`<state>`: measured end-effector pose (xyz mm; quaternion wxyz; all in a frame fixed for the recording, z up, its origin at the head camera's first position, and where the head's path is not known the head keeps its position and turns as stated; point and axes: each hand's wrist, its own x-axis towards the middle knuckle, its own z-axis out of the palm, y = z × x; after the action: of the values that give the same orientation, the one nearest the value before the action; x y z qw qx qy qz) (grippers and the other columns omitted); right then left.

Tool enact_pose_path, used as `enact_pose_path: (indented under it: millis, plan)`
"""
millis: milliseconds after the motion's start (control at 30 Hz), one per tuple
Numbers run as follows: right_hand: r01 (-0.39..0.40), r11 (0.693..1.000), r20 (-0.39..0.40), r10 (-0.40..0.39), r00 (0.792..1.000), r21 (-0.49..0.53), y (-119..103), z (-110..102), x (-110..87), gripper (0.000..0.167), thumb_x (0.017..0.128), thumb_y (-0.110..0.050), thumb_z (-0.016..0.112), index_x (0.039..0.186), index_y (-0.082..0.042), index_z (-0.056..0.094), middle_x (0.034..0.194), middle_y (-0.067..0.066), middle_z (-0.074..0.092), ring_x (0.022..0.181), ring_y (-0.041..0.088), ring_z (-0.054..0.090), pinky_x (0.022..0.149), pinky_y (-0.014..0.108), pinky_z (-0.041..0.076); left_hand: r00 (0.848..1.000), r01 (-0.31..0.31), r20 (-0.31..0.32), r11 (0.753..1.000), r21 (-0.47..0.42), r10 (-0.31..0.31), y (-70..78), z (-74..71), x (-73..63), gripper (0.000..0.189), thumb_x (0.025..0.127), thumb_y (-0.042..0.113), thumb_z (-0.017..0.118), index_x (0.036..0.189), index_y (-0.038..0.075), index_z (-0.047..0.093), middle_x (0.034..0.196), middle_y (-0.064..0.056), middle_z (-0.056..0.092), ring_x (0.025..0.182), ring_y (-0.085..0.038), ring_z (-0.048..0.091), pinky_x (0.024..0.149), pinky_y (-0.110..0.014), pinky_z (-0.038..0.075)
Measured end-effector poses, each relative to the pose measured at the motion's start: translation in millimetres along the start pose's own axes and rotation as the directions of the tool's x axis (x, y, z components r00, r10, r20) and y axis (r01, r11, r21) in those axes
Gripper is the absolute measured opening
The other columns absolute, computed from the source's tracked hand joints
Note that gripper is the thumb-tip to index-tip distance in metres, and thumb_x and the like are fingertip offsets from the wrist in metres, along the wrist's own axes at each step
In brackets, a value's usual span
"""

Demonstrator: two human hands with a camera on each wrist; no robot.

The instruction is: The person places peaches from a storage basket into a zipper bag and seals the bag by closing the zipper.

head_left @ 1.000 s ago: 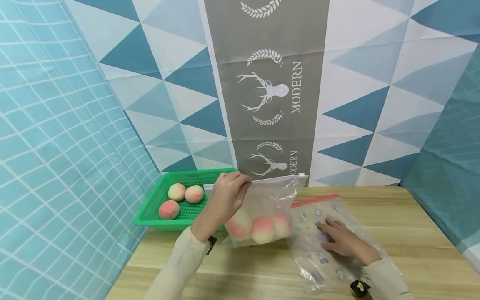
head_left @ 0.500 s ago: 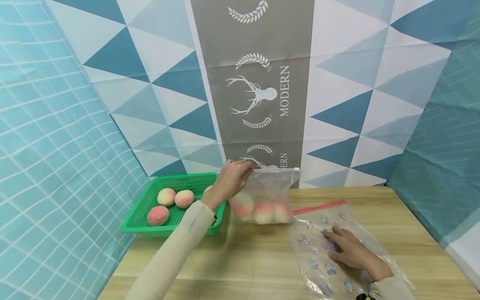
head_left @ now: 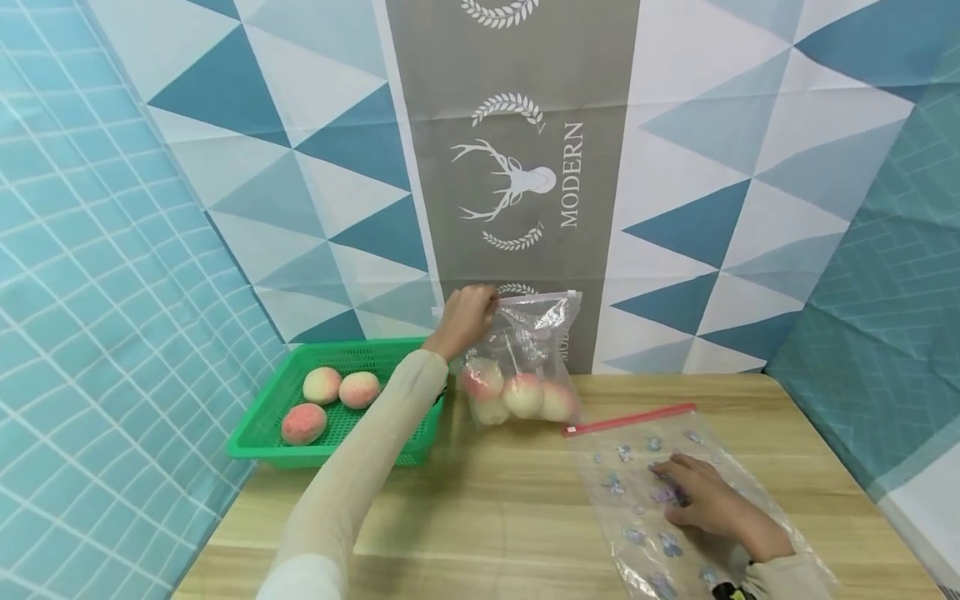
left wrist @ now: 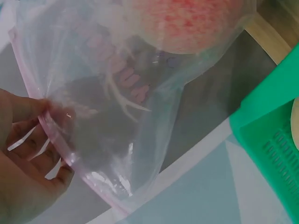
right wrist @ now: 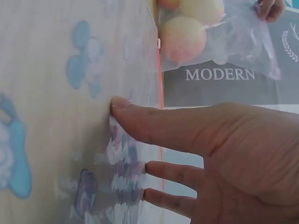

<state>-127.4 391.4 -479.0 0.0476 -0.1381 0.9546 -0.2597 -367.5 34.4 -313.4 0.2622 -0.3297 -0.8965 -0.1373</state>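
Note:
My left hand [head_left: 467,317] pinches the pink zip edge of a clear zip bag [head_left: 536,342]. Several pink-and-cream peaches [head_left: 522,395] sit low in this bag, near the table's back edge. In the left wrist view, thumb and fingers grip the bag [left wrist: 126,140] along its zip. A second zip bag [head_left: 611,500], flat, with a red zip and bluish printed figures, lies on the wooden table. My right hand [head_left: 705,500] rests on it, holding nothing visible. The right wrist view shows the thumb and fingers of that hand [right wrist: 224,154] fairly straight against the rumpled film.
A green plastic basket [head_left: 262,454] stands at the left back with loose peaches [head_left: 303,423] in it; my left sleeve [head_left: 375,450] crosses in front of it. A patterned cloth wall [head_left: 510,250] rises directly behind the table [head_left: 480,517].
My left hand has lifted and moved away toward the back wall, carrying the bag of peaches, which now hangs more upright. The right hand stays on the flat bag.

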Motion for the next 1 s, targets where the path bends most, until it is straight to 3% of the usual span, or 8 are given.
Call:
enact_pose_path:
  millis: [133,300,400,633,800,1000]
  plan:
    - [0.005,1.000,0.006,-0.006,1.000,0.009,-2.8,-1.4,1.9,0.064,0.077,-0.015,0.084,0.131,0.003,0.056,0.140,0.043,0.037,0.128,0.064,0.030,0.096,0.074,0.032,0.999,0.039,-0.026,0.993,0.113,-0.036,-13.8,16.5,10.0,0.013,0.097,0.007,0.059,0.087,0.007,0.067,0.080,-0.009,0.069,0.066,-0.024,0.062,0.059,-0.040,0.047]
    - [-0.006,1.000,0.026,0.005,1.000,0.025,-8.5,-0.5,2.8,0.064,0.077,-0.015,0.084,0.132,0.003,0.057,0.142,0.043,0.034,0.129,0.064,0.029,0.097,0.075,0.032,0.995,0.095,-0.010,0.978,0.185,-0.095,-24.2,33.6,10.1,0.008,0.096,0.014,0.064,0.102,0.009,0.066,0.096,-0.009,0.071,0.084,-0.029,0.065,0.071,-0.044,0.046]
    - [-0.011,0.999,0.038,0.010,0.999,0.034,-8.2,-0.5,0.6,0.064,0.078,-0.016,0.083,0.133,0.003,0.056,0.143,0.043,0.034,0.129,0.064,0.028,0.097,0.075,0.032,0.995,0.100,-0.007,0.976,0.195,-0.100,-20.3,37.3,7.4,0.022,0.095,0.016,0.066,0.116,0.009,0.062,0.107,-0.011,0.068,0.094,-0.031,0.062,0.076,-0.046,0.046]
    - [-0.029,0.999,0.014,0.029,0.999,0.020,-1.7,-2.1,-1.6,0.065,0.079,-0.016,0.083,0.135,0.004,0.054,0.141,0.043,0.035,0.128,0.065,0.028,0.095,0.075,0.032,0.999,0.026,-0.043,0.973,0.230,-0.017,2.3,29.4,3.0,0.059,0.089,0.015,0.069,0.143,0.013,0.045,0.136,-0.019,0.051,0.121,-0.037,0.049,0.093,-0.051,0.042]
    - [-0.021,1.000,0.003,0.021,1.000,-0.002,-6.1,2.0,-0.2,0.065,0.079,-0.018,0.083,0.133,0.003,0.055,0.139,0.044,0.037,0.126,0.066,0.030,0.094,0.076,0.032,0.999,0.002,-0.046,0.971,0.238,0.009,12.4,17.3,-24.8,0.063,0.086,0.021,0.074,0.143,0.013,0.046,0.145,-0.022,0.043,0.130,-0.040,0.043,0.101,-0.055,0.040]
    - [-0.034,0.999,0.056,0.034,0.998,-0.007,-13.6,5.9,-3.1,0.065,0.077,-0.018,0.084,0.133,0.002,0.056,0.140,0.042,0.037,0.126,0.064,0.032,0.093,0.074,0.036,0.998,-0.046,-0.031,0.994,0.097,0.049,29.8,5.5,-92.3,0.050,0.091,0.022,0.072,0.136,0.014,0.053,0.145,-0.021,0.043,0.132,-0.039,0.041,0.101,-0.057,0.040]
